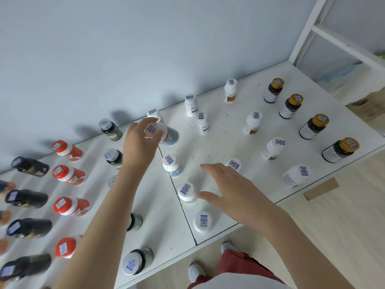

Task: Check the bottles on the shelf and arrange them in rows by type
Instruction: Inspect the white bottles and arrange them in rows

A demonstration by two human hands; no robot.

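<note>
The white-capped blue bottle [167,134] is being held tilted by the left hand [139,147]. Red-capped bottles [67,151], black bottles [30,166] and gold-capped bottles [291,107] are standing in separate rows on the shelf [225,132].

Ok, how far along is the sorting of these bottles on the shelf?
Mostly done: the gold-capped bottles, red-capped bottles and black bottles stand in rows. In hand: the left hand grips a blue-labelled bottle by its cap; the right hand hovers open. Left: setting it down, and perhaps straightening the white bottles mid-shelf.
</note>
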